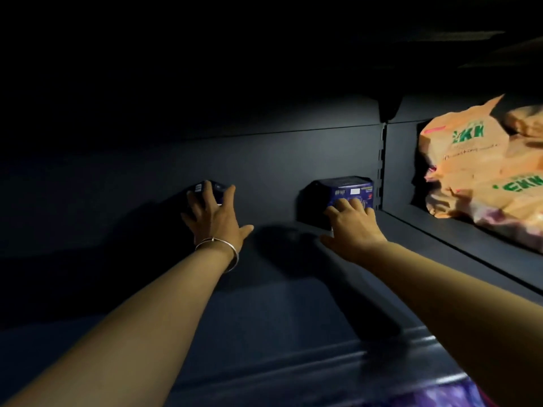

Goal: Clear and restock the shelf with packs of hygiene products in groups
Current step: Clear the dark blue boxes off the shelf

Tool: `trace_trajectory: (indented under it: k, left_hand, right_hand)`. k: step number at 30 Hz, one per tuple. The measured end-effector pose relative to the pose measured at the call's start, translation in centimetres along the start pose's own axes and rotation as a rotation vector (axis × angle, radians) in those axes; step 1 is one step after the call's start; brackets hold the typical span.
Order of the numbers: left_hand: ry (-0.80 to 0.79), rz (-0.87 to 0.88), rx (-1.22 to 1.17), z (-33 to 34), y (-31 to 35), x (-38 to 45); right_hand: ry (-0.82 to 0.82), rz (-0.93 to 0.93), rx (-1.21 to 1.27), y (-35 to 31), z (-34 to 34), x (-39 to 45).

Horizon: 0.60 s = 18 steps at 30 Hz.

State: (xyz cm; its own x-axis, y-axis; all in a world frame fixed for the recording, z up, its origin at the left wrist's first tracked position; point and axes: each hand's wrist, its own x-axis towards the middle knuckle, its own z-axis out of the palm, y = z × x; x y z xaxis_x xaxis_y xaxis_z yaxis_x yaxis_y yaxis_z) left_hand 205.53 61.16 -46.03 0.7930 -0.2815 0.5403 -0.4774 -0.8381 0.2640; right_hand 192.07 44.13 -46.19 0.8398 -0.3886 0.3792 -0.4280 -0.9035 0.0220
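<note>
Dark shelf (279,304), deep and dim. Left hand (216,217) centre-left, gripping dark pack (210,188) at back panel. Right hand (352,223) centre-right, fingers over blue pack (346,190), grip unclear. Risks: pack slipping on long reach; poor light hiding grip; snagging orange bags (476,168) at right.

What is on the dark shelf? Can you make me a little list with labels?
place: dark shelf
left hand: fingers on a dark blue pack at the back
right hand: fingers on a second blue pack by the upright post
next bay, right: orange bags with green letters
wrist: silver bangle on the left arm
</note>
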Motion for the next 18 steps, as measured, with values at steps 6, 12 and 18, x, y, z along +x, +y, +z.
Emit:
trace_trajectory:
  k: [6, 12, 18]
  left_hand:
    - [0.100, -0.144, -0.055, 2.6, -0.5, 3.1]
    - [0.239, -0.266, -0.167, 3.8, -0.9, 4.2]
    - [0.278, -0.156, -0.379, 4.0, 1.4, 3.5]
  right_hand:
    - [-0.033, 0.120, 0.010, 0.8, 2.4, 4.0]
    - [0.014, 0.179, 0.039, 1.1, 4.2, 6.6]
    - [0.127, 0.300, 0.042, 1.2, 3.8, 7.8]
